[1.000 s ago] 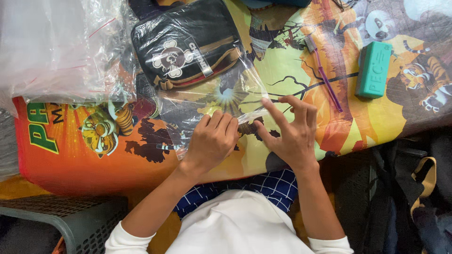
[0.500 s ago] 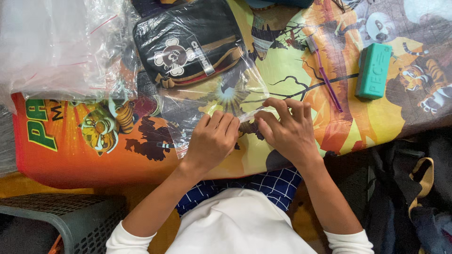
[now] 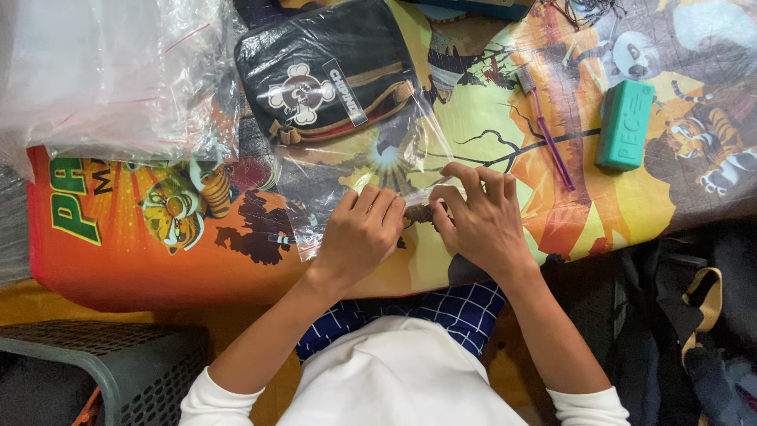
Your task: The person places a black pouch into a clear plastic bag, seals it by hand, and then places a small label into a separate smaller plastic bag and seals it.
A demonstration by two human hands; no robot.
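1. 2 hands meet at the open end of the clear plastic bag (image 3: 359,170) on the table: my left hand (image 3: 361,231) presses it flat, fingers together.
2. My right hand (image 3: 481,221) pinches its thin, slippery edge.
3. I judge the black pouch (image 3: 327,71) inside soft and light.

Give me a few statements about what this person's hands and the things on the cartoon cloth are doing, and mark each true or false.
1. Both hands, the left hand and the right hand, press on the open end of a clear plastic bag. True.
2. The black pouch lies outside the bag. False: it sits inside.
3. A teal block lies to the person's right. True.
4. The right hand holds the purple stick. False: it lies untouched on the cloth.
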